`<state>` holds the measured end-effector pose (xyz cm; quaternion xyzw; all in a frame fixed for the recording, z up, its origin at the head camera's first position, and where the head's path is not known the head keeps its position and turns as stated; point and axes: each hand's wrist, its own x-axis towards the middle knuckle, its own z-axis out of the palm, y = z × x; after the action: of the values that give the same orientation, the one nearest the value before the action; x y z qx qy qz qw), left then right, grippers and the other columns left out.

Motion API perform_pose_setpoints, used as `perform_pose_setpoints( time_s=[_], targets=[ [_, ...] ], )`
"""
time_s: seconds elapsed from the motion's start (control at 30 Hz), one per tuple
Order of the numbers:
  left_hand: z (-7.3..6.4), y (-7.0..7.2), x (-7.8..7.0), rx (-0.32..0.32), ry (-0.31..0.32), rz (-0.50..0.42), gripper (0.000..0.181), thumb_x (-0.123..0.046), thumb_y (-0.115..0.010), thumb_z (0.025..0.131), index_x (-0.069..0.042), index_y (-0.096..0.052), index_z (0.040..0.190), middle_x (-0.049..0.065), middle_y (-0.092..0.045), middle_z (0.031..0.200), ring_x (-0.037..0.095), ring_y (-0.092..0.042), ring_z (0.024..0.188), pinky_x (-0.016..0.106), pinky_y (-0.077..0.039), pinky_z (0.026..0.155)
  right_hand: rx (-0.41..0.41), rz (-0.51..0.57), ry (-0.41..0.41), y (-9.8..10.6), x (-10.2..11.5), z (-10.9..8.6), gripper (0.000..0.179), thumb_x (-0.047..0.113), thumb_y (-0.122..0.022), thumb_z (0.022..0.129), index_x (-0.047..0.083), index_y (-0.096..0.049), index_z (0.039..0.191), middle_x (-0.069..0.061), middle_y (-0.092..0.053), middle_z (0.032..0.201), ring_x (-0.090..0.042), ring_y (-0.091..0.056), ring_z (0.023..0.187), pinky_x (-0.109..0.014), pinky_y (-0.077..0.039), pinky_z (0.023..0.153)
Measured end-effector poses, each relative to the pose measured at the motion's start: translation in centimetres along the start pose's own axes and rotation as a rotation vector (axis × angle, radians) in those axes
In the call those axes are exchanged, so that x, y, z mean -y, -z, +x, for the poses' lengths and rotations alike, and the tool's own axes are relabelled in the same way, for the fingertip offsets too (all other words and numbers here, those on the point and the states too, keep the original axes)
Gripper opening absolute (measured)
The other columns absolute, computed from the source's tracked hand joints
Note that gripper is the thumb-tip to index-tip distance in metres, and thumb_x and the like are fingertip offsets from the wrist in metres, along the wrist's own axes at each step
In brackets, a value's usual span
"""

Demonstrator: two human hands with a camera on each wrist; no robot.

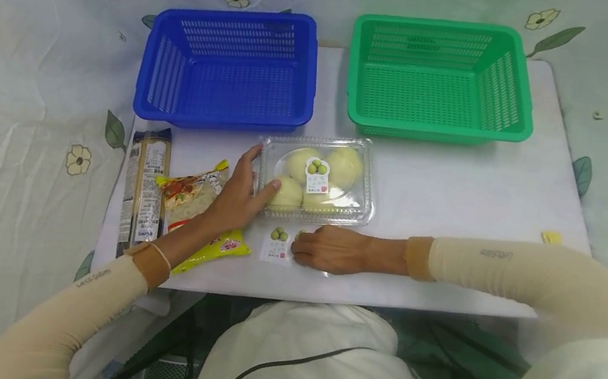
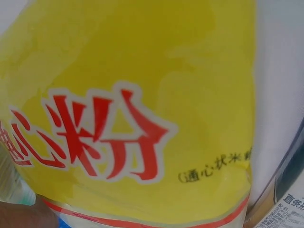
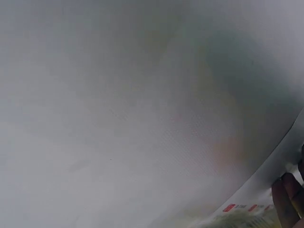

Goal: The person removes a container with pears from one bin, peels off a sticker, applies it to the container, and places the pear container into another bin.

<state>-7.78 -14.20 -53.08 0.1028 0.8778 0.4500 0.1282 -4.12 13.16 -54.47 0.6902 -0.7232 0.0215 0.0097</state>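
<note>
A clear plastic clamshell box [image 1: 363,209] holds several pale, round, bun-like items, with a white fruit-picture sticker [image 1: 318,176] on its lid. My left hand [image 1: 238,202] rests at the box's left side, fingers extended along the edge and thumb on the lid. Just in front of the box lies a sticker sheet [image 1: 276,253] printed with similar green fruit. Curled over its right part, my right hand [image 1: 330,249] pinches at the sheet; the fingertips are partly hidden. In the right wrist view, fingers [image 3: 284,202] touch the printed sheet at the lower right corner.
Under my left forearm lies a yellow food bag [image 1: 190,201], large in the left wrist view. Left of it stand long dry-noodle packs [image 1: 155,158]. A blue basket [image 1: 218,125] and a green basket [image 1: 434,131] stand behind. A yellow slip [image 1: 552,238] lies at the right edge.
</note>
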Motion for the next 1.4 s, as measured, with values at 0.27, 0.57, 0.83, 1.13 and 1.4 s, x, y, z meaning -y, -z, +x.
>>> perform_pose_setpoints(
  time_s=[0.27,0.57,0.83,1.13,1.4],
  targets=[
    [0.1,0.2,-0.1,0.016,0.009,0.009,0.092,-0.052,-0.055,0.111,-0.018,-0.002,0.178,0.019,-0.018,0.184,0.041,-0.041,0.159,0.063,-0.040,0.129,0.044,0.014,-0.039,0.8,0.6,0.1,0.038,0.012,-0.067,0.105,0.010,-0.066,0.142,-0.001,-0.070,0.143,-0.015,-0.066,0.123,-0.026,-0.061,0.089],
    [0.1,0.2,-0.4,0.021,-0.013,0.004,0.092,-0.051,-0.054,0.111,-0.014,-0.003,0.178,0.022,-0.019,0.183,0.042,-0.040,0.160,0.063,-0.040,0.129,0.182,-0.011,-0.074,1.6,0.7,2.3,0.054,0.020,-0.071,0.101,0.012,-0.058,0.153,-0.001,-0.065,0.148,-0.015,-0.062,0.126,-0.028,-0.057,0.092],
    [0.1,0.3,-0.4,0.022,0.007,0.017,0.092,-0.054,-0.054,0.111,-0.015,-0.003,0.178,0.020,-0.017,0.184,0.042,-0.039,0.162,0.064,-0.038,0.130,0.232,-0.037,-0.074,0.7,0.5,4.0,0.066,0.027,-0.076,0.100,0.018,-0.050,0.160,-0.003,-0.062,0.153,-0.019,-0.064,0.130,-0.032,-0.056,0.102],
    [-0.1,0.0,-0.1,0.024,0.008,0.012,0.092,-0.053,-0.054,0.111,-0.017,-0.003,0.178,0.021,-0.019,0.183,0.040,-0.036,0.164,0.062,-0.036,0.132,0.211,-0.097,-0.064,0.0,0.8,4.3,0.051,0.026,-0.066,0.108,0.021,-0.053,0.158,-0.001,-0.065,0.148,-0.017,-0.067,0.126,-0.029,-0.058,0.095],
    [0.0,0.2,-0.1,0.022,0.003,0.012,0.092,-0.054,-0.054,0.111,-0.017,-0.002,0.178,0.021,-0.019,0.183,0.040,-0.034,0.165,0.063,-0.035,0.133,0.214,-0.158,-0.057,1.4,0.8,4.3,0.041,0.027,-0.058,0.114,0.027,-0.056,0.156,0.002,-0.065,0.149,-0.015,-0.069,0.128,-0.031,-0.057,0.102]
  ],
)
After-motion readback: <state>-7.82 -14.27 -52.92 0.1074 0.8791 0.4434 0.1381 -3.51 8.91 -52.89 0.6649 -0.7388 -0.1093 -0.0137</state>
